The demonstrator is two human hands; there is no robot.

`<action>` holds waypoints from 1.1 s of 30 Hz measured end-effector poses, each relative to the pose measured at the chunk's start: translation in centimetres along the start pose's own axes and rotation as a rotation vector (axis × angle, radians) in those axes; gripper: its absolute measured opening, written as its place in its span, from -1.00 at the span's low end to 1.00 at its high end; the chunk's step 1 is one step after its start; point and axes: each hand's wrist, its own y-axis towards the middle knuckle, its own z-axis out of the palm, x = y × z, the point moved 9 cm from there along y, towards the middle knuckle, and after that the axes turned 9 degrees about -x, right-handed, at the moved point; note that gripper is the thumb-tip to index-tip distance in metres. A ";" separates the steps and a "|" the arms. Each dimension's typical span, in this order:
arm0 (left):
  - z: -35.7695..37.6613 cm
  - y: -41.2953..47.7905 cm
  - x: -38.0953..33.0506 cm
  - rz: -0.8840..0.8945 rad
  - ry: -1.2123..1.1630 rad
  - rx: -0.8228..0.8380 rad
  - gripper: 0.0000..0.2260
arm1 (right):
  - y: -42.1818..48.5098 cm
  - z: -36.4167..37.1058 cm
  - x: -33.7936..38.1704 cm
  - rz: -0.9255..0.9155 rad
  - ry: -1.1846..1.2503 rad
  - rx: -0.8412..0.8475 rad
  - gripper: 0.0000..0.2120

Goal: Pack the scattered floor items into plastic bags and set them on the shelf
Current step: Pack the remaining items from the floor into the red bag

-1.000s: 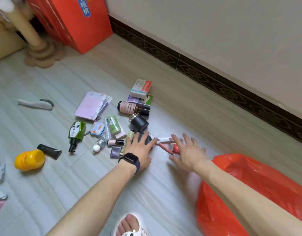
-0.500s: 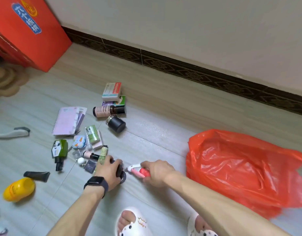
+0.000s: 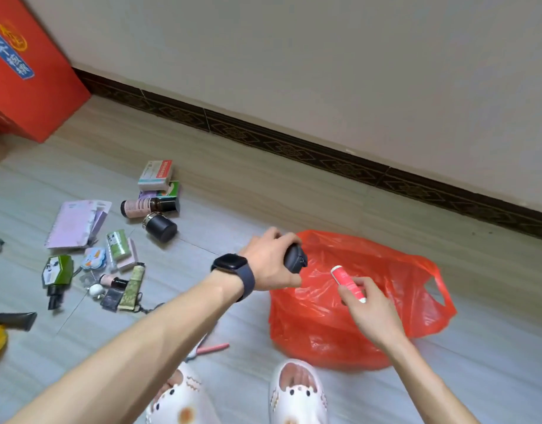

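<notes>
Both hands now raised over red bag (image 3: pixel 370 301), dark case (image 3: pixel 295 259), pink tube (image 3: pixel 347 283)

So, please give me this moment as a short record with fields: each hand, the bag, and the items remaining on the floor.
left hand: grips a dark round case above the bag
right hand: holds a pink tube over the bag
bag: red plastic bag, on the floor
still on floor: black jar, green bottle, medicine boxes, pink pen
</notes>
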 end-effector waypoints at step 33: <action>1.7 -14.4 31.8 -0.520 0.561 0.160 -0.38 | -10.3 27.0 14.0 -1.227 -0.704 0.457 -0.26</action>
